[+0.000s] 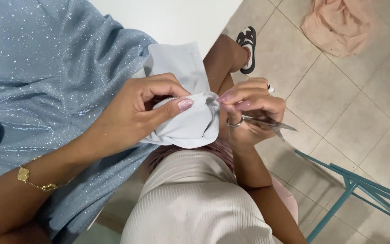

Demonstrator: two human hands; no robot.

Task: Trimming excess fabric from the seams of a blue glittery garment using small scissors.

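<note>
Beige tiled floor [339, 104] fills the 3 o'clock side, with a white table [177, 18] at 12 o'clock.

Your left hand [136, 113] sits at centre, grip clamped on the folded edge of a pale grey-white cloth piece [190, 122]: thumb on top, fingers curled behind the fold.

Your right hand [249, 108] is just beside it at 3 o'clock, fingertips pinched together on the same cloth edge. I cannot tell if a thread or needle is in the pinch. The hands nearly touch at the fold.

That right hand also carries small metal scissors [271, 124], blades pointing toward 3 o'clock, tucked under the fingers. Silver ring [234, 123] on one finger there.

The cloth piece hangs over your lap, upper part running up toward 12 o'clock and meeting the sparkly light-blue fabric [46, 77], which covers the whole 9 o'clock side and drapes down to 7 o'clock.

Gold chain bracelet [34, 180] on your left wrist at 8 o'clock.

Ribbed off-white garment [190, 203] at 6 o'clock. Black-and-white sandal [248, 47] on your foot at 1 o'clock. Peach cloth heap [339, 25] on the floor at 2 o'clock, well apart from the hands. Teal metal frame [362, 190] at 4 o'clock.
</note>
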